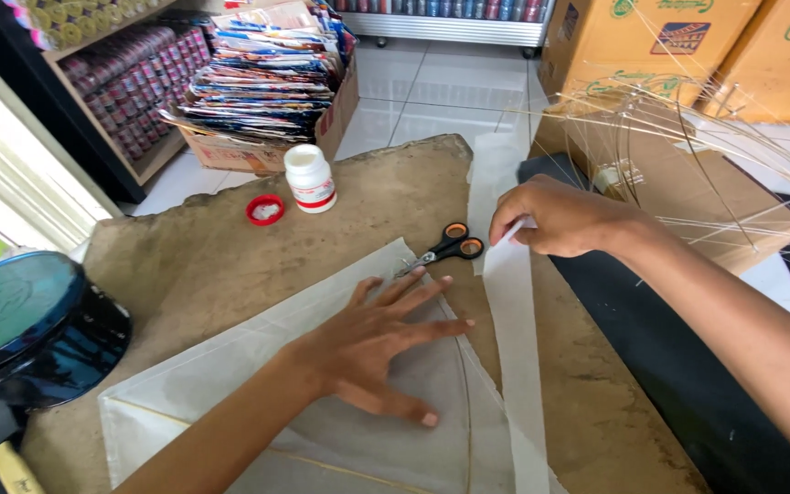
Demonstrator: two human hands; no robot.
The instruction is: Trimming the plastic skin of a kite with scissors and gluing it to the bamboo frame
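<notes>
A translucent paper sheet (322, 430) is pressed under the left hand (372, 348), fingers splayed; a paper strip (516, 338) is pinched by the right hand (560, 218), scissors (445, 249) just beyond the left fingertips.

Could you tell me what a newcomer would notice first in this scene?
Probably the two hands at centre: the left hand lies spread flat on a pale translucent sheet, while the right hand pinches a long paper strip running down the worn board. Between them lie black-and-orange scissors; farther back stands a white bottle beside its red cap.
</notes>
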